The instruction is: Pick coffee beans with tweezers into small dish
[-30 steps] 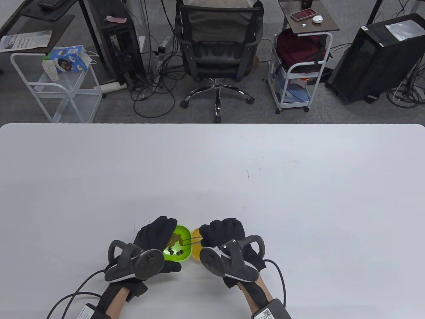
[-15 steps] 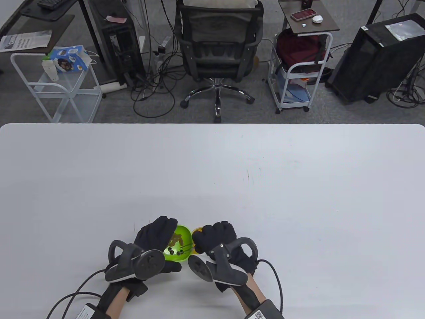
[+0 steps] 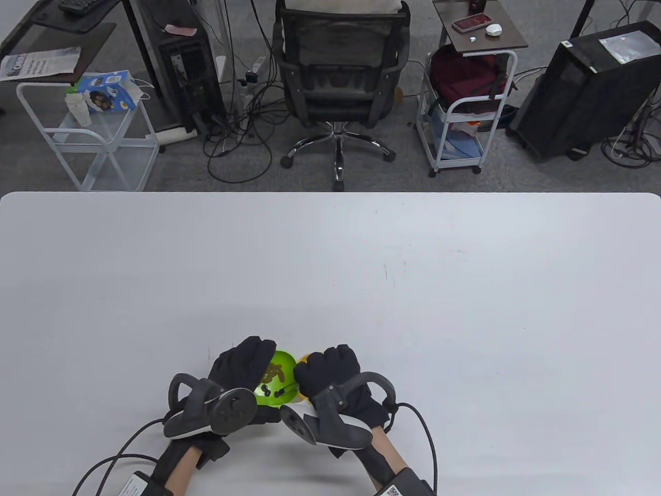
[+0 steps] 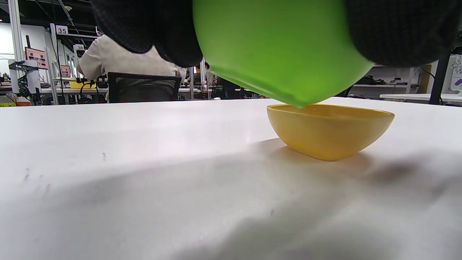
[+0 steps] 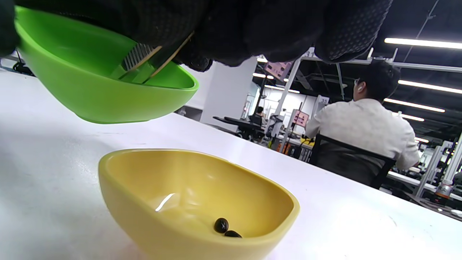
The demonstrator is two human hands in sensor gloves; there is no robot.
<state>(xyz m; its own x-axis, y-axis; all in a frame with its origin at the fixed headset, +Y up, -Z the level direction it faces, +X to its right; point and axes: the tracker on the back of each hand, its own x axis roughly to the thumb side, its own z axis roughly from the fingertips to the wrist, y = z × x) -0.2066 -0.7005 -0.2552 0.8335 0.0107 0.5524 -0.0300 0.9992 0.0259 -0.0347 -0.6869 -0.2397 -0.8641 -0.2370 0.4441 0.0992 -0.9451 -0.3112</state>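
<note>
Two gloved hands work close together over two small dishes near the front edge of a white counter [image 3: 330, 268].

The left hand [image 3: 242, 364] grips a green dish [image 4: 281, 47], holding it lifted off the counter and tilted, with a few dark coffee beans [image 3: 272, 391] inside. The right hand [image 3: 328, 369] is closed around tweezers [image 5: 144, 59], whose tips reach into the green dish. A yellow dish [image 5: 195, 206] sits on the counter just beside it, holding two beans [image 5: 225, 228].
</note>
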